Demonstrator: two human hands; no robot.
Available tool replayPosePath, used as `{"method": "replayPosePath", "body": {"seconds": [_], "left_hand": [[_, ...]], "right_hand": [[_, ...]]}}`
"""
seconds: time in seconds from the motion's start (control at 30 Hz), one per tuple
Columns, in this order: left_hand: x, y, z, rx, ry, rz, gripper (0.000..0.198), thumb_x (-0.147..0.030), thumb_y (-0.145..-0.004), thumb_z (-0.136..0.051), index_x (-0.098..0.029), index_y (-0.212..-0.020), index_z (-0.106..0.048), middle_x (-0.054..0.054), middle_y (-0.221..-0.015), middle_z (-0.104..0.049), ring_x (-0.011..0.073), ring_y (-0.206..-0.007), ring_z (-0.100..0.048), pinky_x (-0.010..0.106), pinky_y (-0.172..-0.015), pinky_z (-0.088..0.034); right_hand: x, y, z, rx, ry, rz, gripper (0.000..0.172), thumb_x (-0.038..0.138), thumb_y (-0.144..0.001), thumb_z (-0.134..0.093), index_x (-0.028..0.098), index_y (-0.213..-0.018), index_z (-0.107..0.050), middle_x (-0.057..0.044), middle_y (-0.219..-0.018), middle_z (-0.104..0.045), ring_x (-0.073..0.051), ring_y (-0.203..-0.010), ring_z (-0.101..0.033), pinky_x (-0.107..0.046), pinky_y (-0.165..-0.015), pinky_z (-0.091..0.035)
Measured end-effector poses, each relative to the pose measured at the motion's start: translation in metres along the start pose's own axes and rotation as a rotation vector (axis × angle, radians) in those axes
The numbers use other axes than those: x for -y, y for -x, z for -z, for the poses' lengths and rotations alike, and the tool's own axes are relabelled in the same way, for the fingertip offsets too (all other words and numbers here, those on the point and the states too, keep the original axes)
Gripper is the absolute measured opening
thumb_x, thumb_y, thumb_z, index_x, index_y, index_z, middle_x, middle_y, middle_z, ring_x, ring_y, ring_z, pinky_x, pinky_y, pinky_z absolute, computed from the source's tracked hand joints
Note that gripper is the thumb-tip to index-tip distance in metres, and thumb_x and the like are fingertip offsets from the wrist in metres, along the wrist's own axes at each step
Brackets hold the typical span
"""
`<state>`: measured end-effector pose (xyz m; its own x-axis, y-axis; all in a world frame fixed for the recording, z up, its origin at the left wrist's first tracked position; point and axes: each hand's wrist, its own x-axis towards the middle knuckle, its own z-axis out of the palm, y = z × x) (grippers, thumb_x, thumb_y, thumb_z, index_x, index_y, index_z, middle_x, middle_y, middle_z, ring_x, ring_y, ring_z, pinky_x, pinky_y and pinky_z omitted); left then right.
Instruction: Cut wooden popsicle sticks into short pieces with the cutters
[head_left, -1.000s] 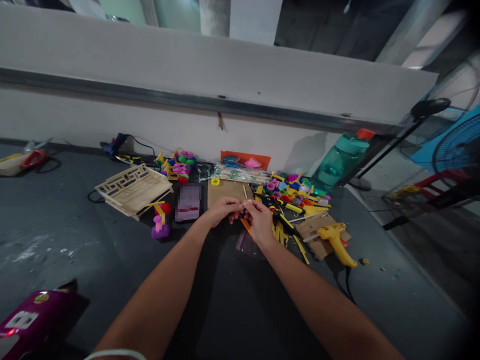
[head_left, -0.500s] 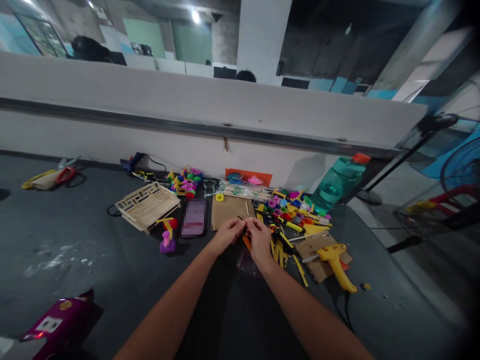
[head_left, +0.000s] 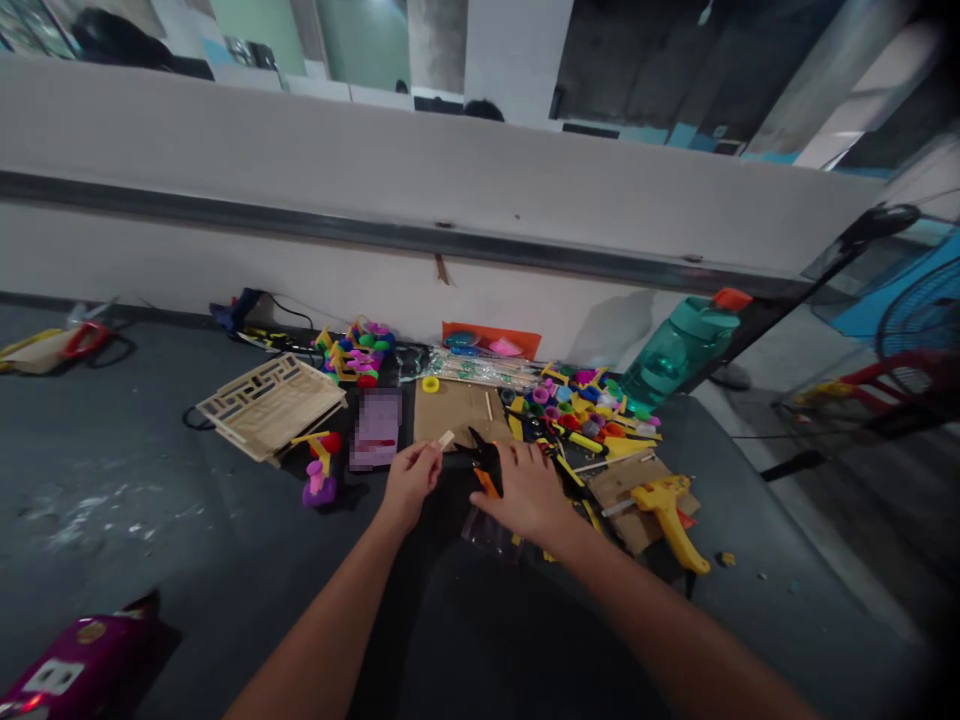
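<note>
Two bare hands over a dark table (head_left: 225, 600): our L hand (head_left: 411, 487) pinches a small wood bit (head_left: 447, 440) btwn thumb & fingers, its free end poking out to the R, over the near edge of a brown card (head_left: 450, 410). Our R hand (head_left: 534, 488) is spread palm-down, thumb apart from the fingers, above the orange-handled pliers (head_left: 486, 483); we can't tell if it touches them. The black tips of the pliers point L, toward the bit, w/ a slim gap btwn.

On the card we see a yellow ring (head_left: 430, 384) nr the far L corner & a thin stick (head_left: 489, 405) nr the R side. Just L of it: a phone (head_left: 377, 430), screen blurred. Farther L, a toy (head_left: 319, 485) w/ purple base sits nr a pale wood tray (head_left: 274, 410). Behind the card, wrapped sticks (head_left: 487, 372) lie before an orange sheet (head_left: 525, 345).

To the R, bright caps (head_left: 585, 400) are heaped nr a teal bottle (head_left: 679, 350); a yellow glue gun (head_left: 671, 515) rests on a cardboard scrap (head_left: 637, 532). Nearer us than the pliers, a clear bag (head_left: 487, 535). Lower L, a purple device (head_left: 82, 650), partly out of frame.
</note>
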<state>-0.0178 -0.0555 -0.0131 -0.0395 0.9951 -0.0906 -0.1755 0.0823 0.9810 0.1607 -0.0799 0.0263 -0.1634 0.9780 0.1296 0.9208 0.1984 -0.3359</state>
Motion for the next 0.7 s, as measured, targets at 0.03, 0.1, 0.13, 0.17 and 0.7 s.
{"method": "replayPosePath", "body": {"seconds": [0.03, 0.1, 0.13, 0.17, 0.7], "left_hand": [[0.0, -0.001, 0.0, 0.017, 0.029, 0.013, 0.033, -0.037, -0.076, -0.052, -0.015, -0.053, -0.044, -0.007, -0.043, -0.034, 0.0032, -0.035, -0.025, 0.017, -0.034, -0.015], [-0.001, 0.0, 0.0, 0.07, 0.054, 0.024, 0.032, -0.037, -0.075, -0.053, -0.014, -0.053, -0.045, -0.006, -0.043, -0.036, 0.0029, -0.035, -0.027, 0.016, -0.034, -0.016], [-0.002, 0.002, 0.0, 0.104, 0.056, 0.027, 0.033, -0.037, -0.076, -0.053, -0.014, -0.054, -0.046, -0.006, -0.042, -0.036, 0.0029, -0.035, -0.028, 0.016, -0.034, -0.016], [-0.003, 0.004, 0.001, 0.13, 0.052, 0.029, 0.033, -0.038, -0.076, -0.052, -0.014, -0.054, -0.046, -0.006, -0.042, -0.037, 0.003, -0.035, -0.028, 0.016, -0.034, -0.017], [-0.006, 0.011, -0.001, 0.23, 0.004, 0.061, 0.032, -0.036, -0.075, -0.052, -0.015, -0.052, -0.046, -0.006, -0.041, -0.038, 0.0036, -0.035, -0.029, 0.018, -0.036, -0.018]], "right_hand": [[0.001, 0.005, -0.003, 0.017, 0.084, 0.001, 0.075, 0.055, -0.063, -0.061, 0.016, -0.124, -0.042, -0.017, -0.121, -0.047, -0.033, -0.112, -0.039, -0.045, -0.091, -0.028], [0.004, 0.008, -0.011, 0.028, 0.176, -0.017, 0.079, 0.054, -0.063, -0.061, 0.015, -0.128, -0.036, -0.018, -0.126, -0.042, -0.033, -0.115, -0.035, -0.046, -0.093, -0.024], [0.006, 0.008, -0.014, 0.034, 0.193, -0.026, 0.078, 0.054, -0.065, -0.06, 0.015, -0.128, -0.035, -0.018, -0.127, -0.041, -0.033, -0.115, -0.035, -0.047, -0.094, -0.023], [0.008, 0.005, -0.015, 0.044, 0.198, -0.033, 0.076, 0.053, -0.066, -0.059, 0.015, -0.127, -0.036, -0.019, -0.126, -0.041, -0.033, -0.114, -0.036, -0.047, -0.093, -0.023], [0.015, 0.006, 0.004, 0.482, -1.081, -0.411, 0.03, 0.028, -0.066, -0.045, 0.02, -0.094, -0.052, 0.002, -0.07, -0.05, -0.012, -0.061, -0.051, -0.024, -0.054, -0.041]]}}
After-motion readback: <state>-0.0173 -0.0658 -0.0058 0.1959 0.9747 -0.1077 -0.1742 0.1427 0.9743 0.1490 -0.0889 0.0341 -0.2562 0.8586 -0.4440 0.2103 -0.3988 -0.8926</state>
